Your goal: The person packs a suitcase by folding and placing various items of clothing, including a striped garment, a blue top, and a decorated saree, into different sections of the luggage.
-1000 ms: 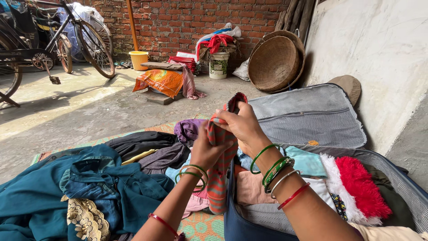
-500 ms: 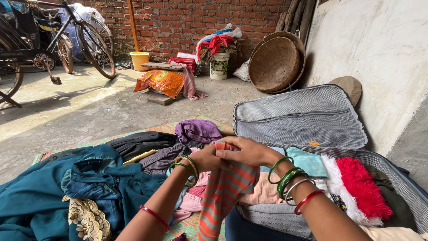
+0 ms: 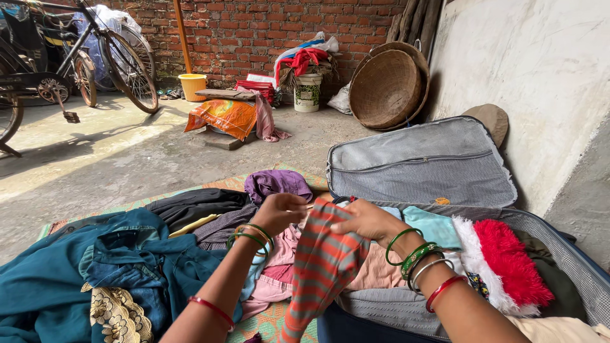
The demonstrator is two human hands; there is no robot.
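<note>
Head view: looks down over two bare forearms with bangles, above an open suitcase and a heap of clothes on a floor mat.
Left hand: the left hand [image 3: 279, 211] is closed, fingers pinching the upper edge of the striped cloth [image 3: 324, 267], so that the fabric hangs free instead of bunching.
Right hand: the right hand [image 3: 365, 220] lies closed over the same top edge just beside the left, thumb under and fingers on top, pressing a fold into place.
Striped cloth: red and grey-green stripes; it is held between both hands above the near rim of the suitcase [image 3: 559, 254] and drapes down over that rim toward the mat.
Suitcase: its grey checked lid [image 3: 422, 165] leans open against the wall, which leaves the interior free for stacking; inside lie a pale peach garment, a turquoise cloth [image 3: 435, 227] and a red and white furry hat [image 3: 505, 263], laid flat side by side.
Clothes heap: a teal garment [image 3: 57, 279] with gold embroidery, dark pieces and a purple cloth [image 3: 276, 184] lie loose on the mat [image 3: 279, 321] to the left, within reach.
Background: a bicycle [image 3: 95, 57], a yellow bucket [image 3: 192, 86] and a round woven basket [image 3: 387, 87] stand well apart by the brick wall.
</note>
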